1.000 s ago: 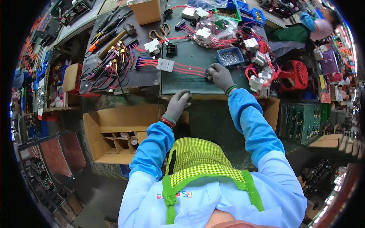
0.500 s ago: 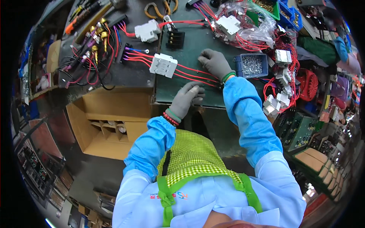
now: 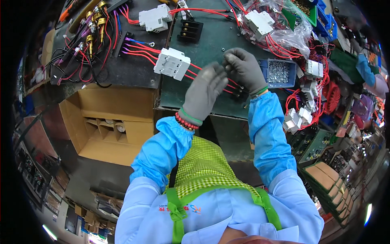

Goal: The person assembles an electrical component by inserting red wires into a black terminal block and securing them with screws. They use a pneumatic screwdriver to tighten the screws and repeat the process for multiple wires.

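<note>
My two hands, in grey gloves, are raised close together over the green bench top. My left hand (image 3: 204, 91) has its fingers stretched out, their tips beside the right hand's fingertips. Thumb and fingers of my right hand (image 3: 246, 70) are drawn together in a pinch; anything in it is too small to make out. Left of them lies a white circuit breaker (image 3: 172, 64), its red wires running right beneath my hands and left to a black connector (image 3: 120, 44). A black terminal block (image 3: 190, 31) sits above the breaker. Right of my right hand stands a blue bin (image 3: 279, 85) of small metal hardware.
A second white breaker (image 3: 155, 18) lies at the far left of the bench, near brass fittings (image 3: 94, 24) with wires. Wired breakers (image 3: 259, 23) and a clear plastic bag (image 3: 293, 38) crowd the right. A cardboard box (image 3: 111, 148) stands below the bench's left part.
My left hand has risen up and to the right, its fingers extending toward the right hand. My right hand now sits closer to it. The whole view has shifted slightly.
</note>
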`<state>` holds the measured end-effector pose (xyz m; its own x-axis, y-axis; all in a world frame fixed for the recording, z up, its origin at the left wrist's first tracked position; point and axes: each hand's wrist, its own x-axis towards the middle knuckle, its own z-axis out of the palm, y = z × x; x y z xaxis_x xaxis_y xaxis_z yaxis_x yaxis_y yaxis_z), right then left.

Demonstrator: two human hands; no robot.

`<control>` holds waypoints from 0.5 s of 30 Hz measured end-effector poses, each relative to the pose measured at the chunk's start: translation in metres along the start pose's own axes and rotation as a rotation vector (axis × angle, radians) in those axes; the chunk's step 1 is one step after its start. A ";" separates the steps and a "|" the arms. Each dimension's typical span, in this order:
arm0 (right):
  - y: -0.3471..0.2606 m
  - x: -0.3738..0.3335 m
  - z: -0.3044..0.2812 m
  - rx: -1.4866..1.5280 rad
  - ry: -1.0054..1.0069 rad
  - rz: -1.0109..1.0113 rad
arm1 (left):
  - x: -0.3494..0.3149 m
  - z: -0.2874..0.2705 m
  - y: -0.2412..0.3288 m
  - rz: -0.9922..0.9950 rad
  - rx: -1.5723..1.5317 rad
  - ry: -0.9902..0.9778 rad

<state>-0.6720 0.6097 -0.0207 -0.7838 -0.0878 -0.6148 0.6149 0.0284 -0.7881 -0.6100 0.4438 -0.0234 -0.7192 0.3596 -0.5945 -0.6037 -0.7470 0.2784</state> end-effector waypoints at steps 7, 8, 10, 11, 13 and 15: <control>-0.008 -0.010 -0.001 -0.486 0.037 -0.359 | 0.042 0.023 0.012 0.012 -0.177 0.027; -0.009 -0.011 -0.002 -0.496 0.045 -0.365 | 0.044 0.021 0.013 0.003 -0.182 0.022; -0.010 -0.012 -0.003 -0.502 0.051 -0.355 | 0.045 0.019 0.012 -0.004 -0.186 0.012; -0.011 -0.014 -0.004 -0.500 0.050 -0.339 | 0.046 0.019 0.010 -0.003 -0.187 0.007; -0.008 -0.014 -0.004 -0.450 0.046 -0.324 | 0.045 0.018 0.012 -0.008 -0.179 0.002; -0.004 -0.013 -0.005 -0.374 0.033 -0.319 | 0.045 0.019 0.012 -0.017 -0.179 0.003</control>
<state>-0.6646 0.6160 -0.0094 -0.9340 -0.1188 -0.3370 0.2754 0.3616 -0.8907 -0.6566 0.4619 -0.0325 -0.7079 0.3718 -0.6006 -0.5450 -0.8284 0.1296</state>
